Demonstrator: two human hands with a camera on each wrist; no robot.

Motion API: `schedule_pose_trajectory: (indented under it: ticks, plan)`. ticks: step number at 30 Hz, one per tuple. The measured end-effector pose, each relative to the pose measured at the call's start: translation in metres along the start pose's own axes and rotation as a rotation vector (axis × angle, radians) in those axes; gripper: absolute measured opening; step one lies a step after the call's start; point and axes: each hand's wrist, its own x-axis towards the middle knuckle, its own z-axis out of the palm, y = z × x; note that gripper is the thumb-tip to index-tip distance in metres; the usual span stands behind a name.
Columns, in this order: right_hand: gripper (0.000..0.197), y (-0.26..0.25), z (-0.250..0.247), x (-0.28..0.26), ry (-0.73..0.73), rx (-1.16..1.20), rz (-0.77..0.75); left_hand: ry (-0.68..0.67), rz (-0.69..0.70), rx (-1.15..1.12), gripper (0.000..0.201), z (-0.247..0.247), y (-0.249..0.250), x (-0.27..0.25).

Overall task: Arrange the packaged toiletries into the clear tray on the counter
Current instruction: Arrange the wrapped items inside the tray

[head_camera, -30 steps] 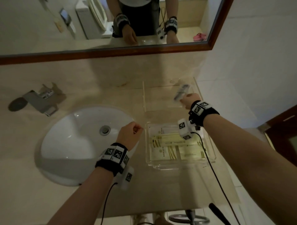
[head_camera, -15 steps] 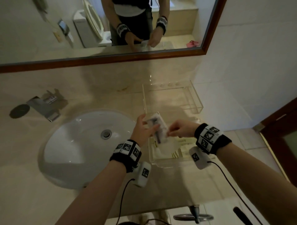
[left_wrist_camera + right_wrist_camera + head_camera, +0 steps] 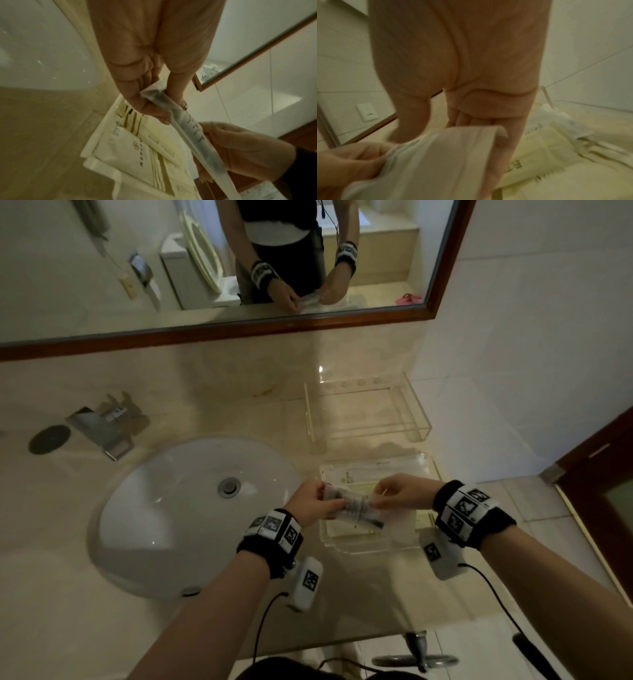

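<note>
Here I have two hands on one packet: my left hand [image 3: 310, 503] pinches the left end of a translucent sachet [image 3: 356, 506], thumb and fingers clamped on its folded corner, and my right hand [image 3: 399, 491] pinches the right part of the same sachet between curled fingers. The sachet is long and narrow, frosted plastic with a dark slender thing inside and a line of small dark print along it — from the left wrist it runs as a strip [image 3: 188, 129] from one hand to the other, held in the air just above the clear tray [image 3: 356, 547]. I count two clear pieces on the counter [image 3: 205, 412]: that low tray near the front edge, and a taller clear stand [image 3: 416, 419] behind it against the wall, well apart from my hands. In the tray lie several flat pale-yellow packets [image 3: 363, 479] with gold stripes and dark print — I make out at least three overlapping in the left wrist view, though the exact number I cannot tell. One white basin [image 3: 164, 529] sits to the left of the tray, with one metal tap [image 3: 102, 424] behind it and one wood-framed mirror [image 3: 442, 282] above.
</note>
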Motion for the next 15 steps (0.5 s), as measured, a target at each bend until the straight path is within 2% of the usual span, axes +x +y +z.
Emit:
schedule_pose_trajectory:
  ticks: [4,8,11,15]
  plan:
    - [0.017,0.002,0.009,0.003,0.068,0.039,0.017,0.084,-0.019,0.184,0.016,0.005,-0.007,0.002]
    - [0.008,0.004,0.011,0.007,0.11,0.043,0.071,0.131,-0.105,0.426,0.034,0.008,-0.008,-0.001]
    - [0.01,0.005,0.014,0.012,0.167,-0.052,0.098,0.129,-0.122,0.528,0.045,0.012,-0.004,-0.004]
    - [0.024,0.005,0.018,0.015,0.201,-0.125,0.148,0.164,-0.11,0.655,0.039,0.02,-0.001,-0.001]
